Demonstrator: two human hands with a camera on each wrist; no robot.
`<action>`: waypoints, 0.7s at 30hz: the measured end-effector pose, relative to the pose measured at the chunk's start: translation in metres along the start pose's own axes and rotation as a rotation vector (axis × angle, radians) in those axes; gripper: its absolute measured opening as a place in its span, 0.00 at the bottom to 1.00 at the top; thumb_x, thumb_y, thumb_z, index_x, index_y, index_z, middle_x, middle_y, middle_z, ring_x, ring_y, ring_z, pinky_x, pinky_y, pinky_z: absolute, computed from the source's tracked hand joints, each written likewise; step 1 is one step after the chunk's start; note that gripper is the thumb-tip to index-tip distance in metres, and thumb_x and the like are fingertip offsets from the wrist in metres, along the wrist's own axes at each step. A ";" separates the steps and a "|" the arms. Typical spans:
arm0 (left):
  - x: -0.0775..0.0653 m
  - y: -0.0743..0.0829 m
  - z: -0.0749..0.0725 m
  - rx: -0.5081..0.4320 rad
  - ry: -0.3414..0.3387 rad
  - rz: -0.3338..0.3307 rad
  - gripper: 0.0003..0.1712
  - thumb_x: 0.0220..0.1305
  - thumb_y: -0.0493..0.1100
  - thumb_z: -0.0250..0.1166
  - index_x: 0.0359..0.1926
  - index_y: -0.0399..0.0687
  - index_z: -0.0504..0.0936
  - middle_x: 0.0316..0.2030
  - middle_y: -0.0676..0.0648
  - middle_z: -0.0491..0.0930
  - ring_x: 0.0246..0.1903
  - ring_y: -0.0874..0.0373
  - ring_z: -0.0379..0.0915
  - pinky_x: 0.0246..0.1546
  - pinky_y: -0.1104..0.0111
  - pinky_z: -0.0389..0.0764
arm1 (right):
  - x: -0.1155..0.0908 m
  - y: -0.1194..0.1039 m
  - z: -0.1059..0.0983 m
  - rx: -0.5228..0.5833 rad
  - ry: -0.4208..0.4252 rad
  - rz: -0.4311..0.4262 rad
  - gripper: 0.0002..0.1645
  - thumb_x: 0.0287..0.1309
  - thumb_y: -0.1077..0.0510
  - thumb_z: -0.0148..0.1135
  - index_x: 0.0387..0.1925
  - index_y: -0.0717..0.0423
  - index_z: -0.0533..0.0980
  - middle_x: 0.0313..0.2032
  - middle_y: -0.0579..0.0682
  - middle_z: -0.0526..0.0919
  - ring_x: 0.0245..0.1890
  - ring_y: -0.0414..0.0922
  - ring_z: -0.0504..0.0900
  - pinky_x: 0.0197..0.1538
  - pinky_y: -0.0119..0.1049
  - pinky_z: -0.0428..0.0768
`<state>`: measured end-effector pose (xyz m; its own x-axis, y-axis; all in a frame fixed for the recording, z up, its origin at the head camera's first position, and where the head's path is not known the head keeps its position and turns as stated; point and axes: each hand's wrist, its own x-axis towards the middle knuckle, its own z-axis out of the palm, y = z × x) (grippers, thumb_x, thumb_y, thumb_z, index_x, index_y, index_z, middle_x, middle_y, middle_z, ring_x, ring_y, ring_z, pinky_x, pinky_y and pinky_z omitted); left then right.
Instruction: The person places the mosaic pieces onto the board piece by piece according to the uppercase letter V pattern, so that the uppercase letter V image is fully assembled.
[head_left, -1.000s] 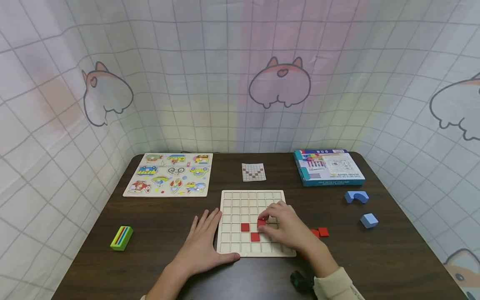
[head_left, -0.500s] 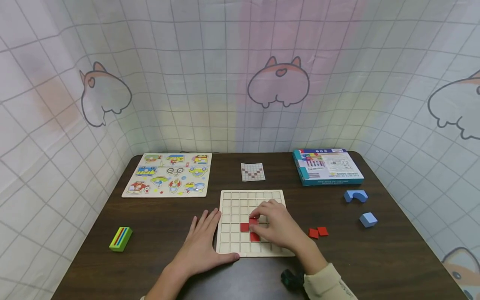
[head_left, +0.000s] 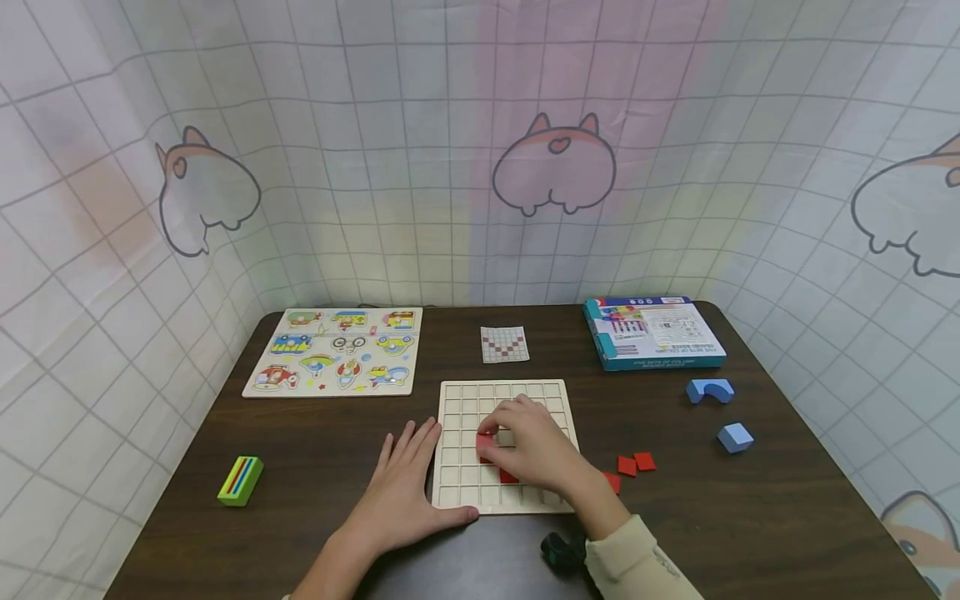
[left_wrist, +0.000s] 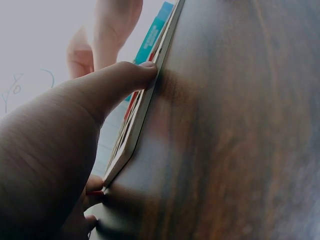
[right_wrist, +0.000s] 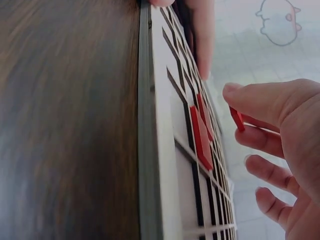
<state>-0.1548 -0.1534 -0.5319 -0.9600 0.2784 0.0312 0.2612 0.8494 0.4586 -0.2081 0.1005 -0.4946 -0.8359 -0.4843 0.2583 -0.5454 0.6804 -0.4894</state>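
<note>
A cream grid board (head_left: 468, 400) with raised square cells lies at the middle of the table. My left hand (head_left: 405, 492) rests at its near left corner, fingers spread along the left side and thumb (left_wrist: 142, 75) against the front edge. Above the grid, my right hand (head_left: 532, 446) pinches a red square tile (right_wrist: 237, 119) between thumb and forefinger, its other fingers loosely bent. One red tile (head_left: 508, 476) sits in a cell below that hand. Another red tile (right_wrist: 204, 117) in the grid shows in the right wrist view; in the head view the held tile mostly covers it.
Loose red tiles (head_left: 626, 467) lie right of the board. A small patterned card (head_left: 504, 344) is behind it. Farther out are a picture puzzle board (head_left: 330, 383), a flat box (head_left: 660, 333), a blue arch block (head_left: 709, 390), a blue block (head_left: 735, 437) and a green striped block (head_left: 241, 481).
My right hand has carried the pinched red tile leftward over the grid, from right of the two placed tiles to over the left one. My left hand has stayed in place.
</note>
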 end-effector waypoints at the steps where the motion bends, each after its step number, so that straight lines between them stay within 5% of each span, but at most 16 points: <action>1: 0.000 0.000 0.000 -0.001 0.000 0.001 0.83 0.46 0.92 0.71 0.91 0.52 0.54 0.90 0.47 0.53 0.91 0.40 0.41 0.89 0.35 0.39 | 0.001 -0.001 0.001 -0.001 -0.002 -0.003 0.09 0.67 0.46 0.79 0.46 0.39 0.90 0.44 0.36 0.89 0.47 0.38 0.76 0.54 0.44 0.79; 21: 0.000 0.002 -0.002 -0.017 0.023 0.020 0.81 0.48 0.90 0.72 0.90 0.49 0.57 0.89 0.45 0.56 0.90 0.37 0.44 0.88 0.33 0.42 | 0.020 -0.008 0.018 -0.020 -0.005 0.016 0.11 0.67 0.48 0.79 0.48 0.42 0.91 0.48 0.39 0.90 0.48 0.42 0.78 0.58 0.48 0.80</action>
<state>-0.1541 -0.1524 -0.5292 -0.9566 0.2849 0.0607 0.2790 0.8361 0.4724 -0.2189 0.0753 -0.5005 -0.8442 -0.4760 0.2465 -0.5333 0.6988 -0.4768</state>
